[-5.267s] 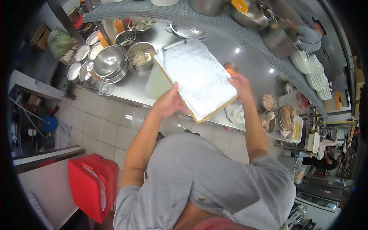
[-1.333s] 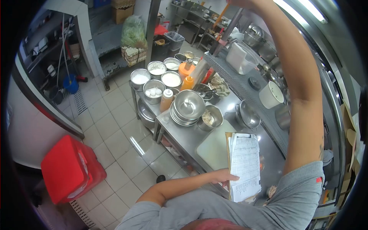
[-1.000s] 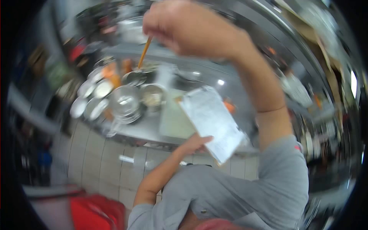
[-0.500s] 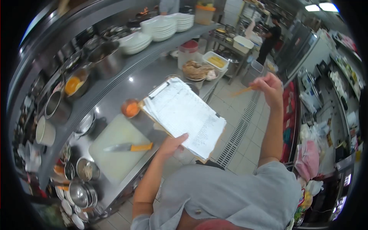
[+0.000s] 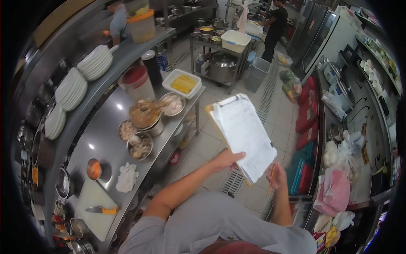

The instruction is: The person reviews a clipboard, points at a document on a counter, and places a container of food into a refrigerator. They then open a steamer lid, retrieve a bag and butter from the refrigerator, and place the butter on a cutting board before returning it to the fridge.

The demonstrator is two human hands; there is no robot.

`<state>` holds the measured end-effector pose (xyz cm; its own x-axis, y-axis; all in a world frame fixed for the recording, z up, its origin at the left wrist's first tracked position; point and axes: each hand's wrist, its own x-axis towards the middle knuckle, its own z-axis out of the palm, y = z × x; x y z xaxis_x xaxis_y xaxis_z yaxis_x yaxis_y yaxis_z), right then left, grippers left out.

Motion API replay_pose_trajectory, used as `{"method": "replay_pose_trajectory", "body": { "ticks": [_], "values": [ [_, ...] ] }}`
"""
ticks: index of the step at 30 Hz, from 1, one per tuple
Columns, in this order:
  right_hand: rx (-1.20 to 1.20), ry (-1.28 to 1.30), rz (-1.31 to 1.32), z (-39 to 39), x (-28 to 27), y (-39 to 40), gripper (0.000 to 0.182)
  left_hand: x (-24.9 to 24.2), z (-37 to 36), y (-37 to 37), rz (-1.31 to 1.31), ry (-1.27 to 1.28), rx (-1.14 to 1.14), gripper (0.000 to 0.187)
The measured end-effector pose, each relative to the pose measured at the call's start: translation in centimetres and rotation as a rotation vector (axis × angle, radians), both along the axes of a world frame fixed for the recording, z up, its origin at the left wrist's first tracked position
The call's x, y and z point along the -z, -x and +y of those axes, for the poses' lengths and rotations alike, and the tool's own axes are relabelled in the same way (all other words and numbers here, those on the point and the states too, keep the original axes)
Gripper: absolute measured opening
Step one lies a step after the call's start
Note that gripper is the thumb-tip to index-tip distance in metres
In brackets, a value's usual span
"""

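Note:
My left hand (image 5: pixel 229 159) grips the lower left edge of a clipboard (image 5: pixel 244 136), thumb over a thick stack of written sheets. A metal clip runs along its top, and the board tilts over the floor. Close to its lower right corner, my right hand (image 5: pixel 277 175) is closed around a thin orange pencil-like stick (image 5: pixel 271 180). To the left, on the steel counter, a knife (image 5: pixel 102 210) with a yellow handle lies on a white cutting board (image 5: pixel 96 203). A small metal bowl (image 5: pixel 94 169) of something orange and a crumpled white cloth (image 5: pixel 127 178) are near that board.
Metal bowls of food (image 5: pixel 140 146) and a white tub (image 5: pixel 182 84) of yellow strips stand at the counter's far end. Stacked white plates (image 5: pixel 72 89) line the shelf. Red bins (image 5: pixel 307 122) flank the aisle on the right. A person in black (image 5: pixel 275 26) stands farther back.
My view has swung rightward, so the counter sits farther left. The clipboard has moved right with my left hand. My right hand has come down from above to beside the clipboard's lower corner.

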<state>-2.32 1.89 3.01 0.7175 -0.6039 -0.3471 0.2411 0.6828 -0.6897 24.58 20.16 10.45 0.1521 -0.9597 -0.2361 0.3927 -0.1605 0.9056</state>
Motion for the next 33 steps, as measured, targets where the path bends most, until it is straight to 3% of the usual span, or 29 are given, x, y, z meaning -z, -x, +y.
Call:
{"method": "replay_pose_trajectory", "body": {
  "ticks": [3,5,6,8,11,15,17,19,20,22,23,26,28,33],
  "values": [
    [0.069,0.048,-0.165,-4.6,2.4,1.3,0.033,-0.1,-9.2,1.1,-0.093,0.006,0.150,0.042],
    [0.344,0.058,-0.052,-7.0,1.3,1.1,0.042,1.6,-15.8,2.3,-0.090,-0.003,0.324,0.045],
    [0.333,0.038,-0.114,-9.4,2.6,2.6,0.047,1.7,-18.8,3.0,-0.087,-0.027,0.396,0.048],
    [0.479,0.062,-0.087,-14.1,4.7,5.0,0.042,3.4,-24.8,4.1,0.003,-0.034,0.533,0.055],
    [0.671,0.204,-0.060,-19.3,2.3,6.6,0.031,2.1,-31.1,1.8,-0.171,-0.019,0.763,0.062],
    [0.908,0.264,0.312,-25.0,-0.9,10.3,0.022,3.3,-37.8,-5.2,-0.247,0.049,0.970,0.061],
    [0.817,0.279,0.337,-27.7,-0.2,15.6,0.024,2.9,-41.9,-9.8,-0.252,0.066,0.966,0.059],
    [0.910,0.266,0.408,-29.9,2.0,19.9,0.011,2.1,-46.7,-14.3,-0.313,0.058,0.931,0.056],
    [1.127,0.255,0.502,-30.9,1.3,18.3,0.007,1.7,-49.5,-16.2,-0.369,0.055,0.893,0.055],
    [1.196,0.200,0.506,-33.4,2.9,21.0,0.007,2.8,-55.6,-20.3,-0.611,0.222,0.838,0.056],
    [1.215,0.164,0.503,-35.5,4.6,22.8,0.008,2.9,-58.6,-22.4,-0.669,0.189,0.791,0.054],
    [1.439,0.115,0.545,-43.0,5.1,20.7,0.011,4.6,-66.3,-29.0,-0.781,0.276,0.579,0.048],
    [1.343,0.195,0.565,-49.0,6.9,20.2,0.011,3.9,-69.3,-33.4,-0.825,0.233,0.475,0.046],
    [1.242,0.161,0.499,-67.7,6.7,13.7,0.010,3.7,-73.2,-41.2,-0.508,-0.208,0.175,0.043]
  ]
}}
